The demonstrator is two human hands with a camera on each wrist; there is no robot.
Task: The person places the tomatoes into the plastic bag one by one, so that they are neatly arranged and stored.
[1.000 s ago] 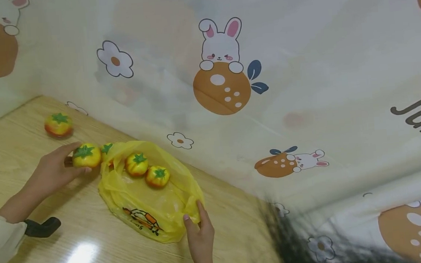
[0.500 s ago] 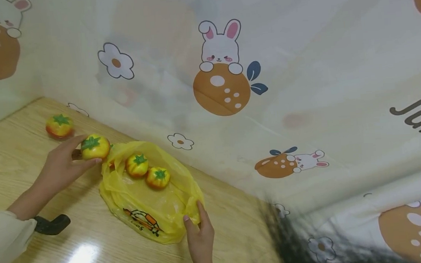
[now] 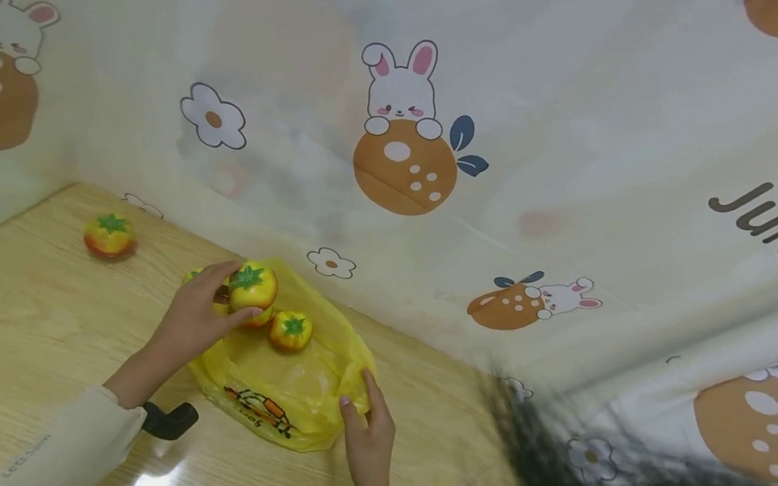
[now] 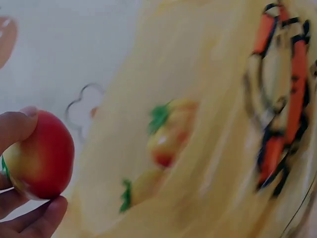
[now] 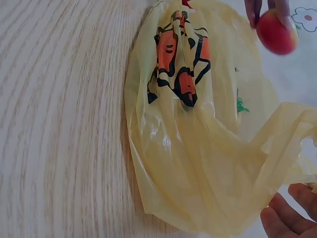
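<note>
My left hand [image 3: 191, 317] pinches a yellow-and-red tomato [image 3: 254, 286] with a green star-shaped top, over the open mouth of a yellow plastic bag [image 3: 327, 420]. In the left wrist view the red underside of this tomato [image 4: 52, 156] shows between thumb and fingers. Inside the bag lies another tomato [image 3: 290, 332]; one more sits just below the held one, mostly covered by it. At the bag's left edge, a further tomato [image 3: 191, 275] is largely hidden by my left hand. My right hand [image 3: 371, 444] grips the bag's near right rim between thumb and fingers.
A lone tomato [image 3: 109, 237] rests on the wooden tabletop [image 3: 20, 299] near the back left corner. Behind the table hangs a pale curtain [image 3: 288, 152] printed with rabbits and flowers. Dark blurred strands [image 3: 545, 435] cross the lower right.
My left hand has carried the tomato rightward from beside the bag to above its mouth. My right hand keeps its hold on the bag's rim.
</note>
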